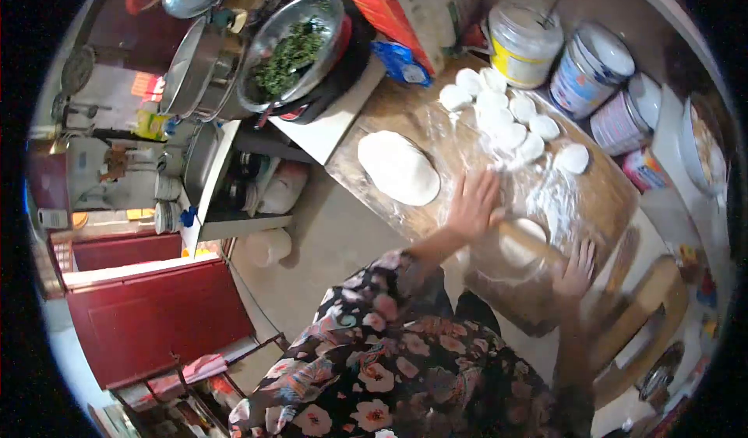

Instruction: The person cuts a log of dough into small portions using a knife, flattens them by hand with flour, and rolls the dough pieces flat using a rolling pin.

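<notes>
A wooden rolling pin (534,238) lies across a flat round of dough (520,245) on the floured wooden board (483,274). My left hand (472,203) holds the pin's left end, fingers reaching forward over the board. On the right end is my right hand (575,270), its fingers also extended past the pin. A large oval lump of white dough (399,168) rests to the left of my left hand. Beyond the hands, several round dough wrappers (506,134) lie overlapping, with one wrapper (573,158) apart on the right. Loose flour (549,204) covers the board near them.
A tub (526,45) and two cans (588,72) line the board's back edge. A metal bowl of chopped greens (290,52) stands at upper left. Wooden pieces (635,325) lie beside my right arm. A red door (160,321) is at lower left.
</notes>
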A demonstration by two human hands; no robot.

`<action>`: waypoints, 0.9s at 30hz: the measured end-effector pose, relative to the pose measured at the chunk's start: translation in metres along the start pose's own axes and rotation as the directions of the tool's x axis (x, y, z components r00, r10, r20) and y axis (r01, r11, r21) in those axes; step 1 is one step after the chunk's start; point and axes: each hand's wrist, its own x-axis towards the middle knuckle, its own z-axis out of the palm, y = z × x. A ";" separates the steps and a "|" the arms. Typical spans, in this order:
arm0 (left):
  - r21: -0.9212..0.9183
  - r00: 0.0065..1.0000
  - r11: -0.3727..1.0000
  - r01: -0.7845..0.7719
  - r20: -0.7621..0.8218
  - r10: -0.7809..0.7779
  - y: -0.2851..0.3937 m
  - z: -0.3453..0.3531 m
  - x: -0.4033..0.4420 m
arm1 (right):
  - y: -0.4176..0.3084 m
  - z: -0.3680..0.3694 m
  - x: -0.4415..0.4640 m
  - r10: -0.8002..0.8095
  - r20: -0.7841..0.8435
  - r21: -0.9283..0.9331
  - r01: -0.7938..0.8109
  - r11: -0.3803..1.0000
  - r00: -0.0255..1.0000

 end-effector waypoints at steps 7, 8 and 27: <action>-0.005 0.994 0.999 0.049 0.094 -0.048 -0.021 0.005 -0.041 | -0.011 -0.019 0.009 -0.179 0.006 -0.108 0.178 0.978 0.984; -0.037 0.995 0.996 0.085 0.057 -0.083 -0.026 0.009 -0.020 | -0.015 -0.028 0.037 -0.138 0.048 -0.092 0.142 0.986 0.989; 0.119 0.993 0.989 0.089 -0.086 -0.079 -0.034 0.003 0.024 | -0.004 -0.009 0.077 -0.037 -0.018 0.056 0.038 0.998 0.999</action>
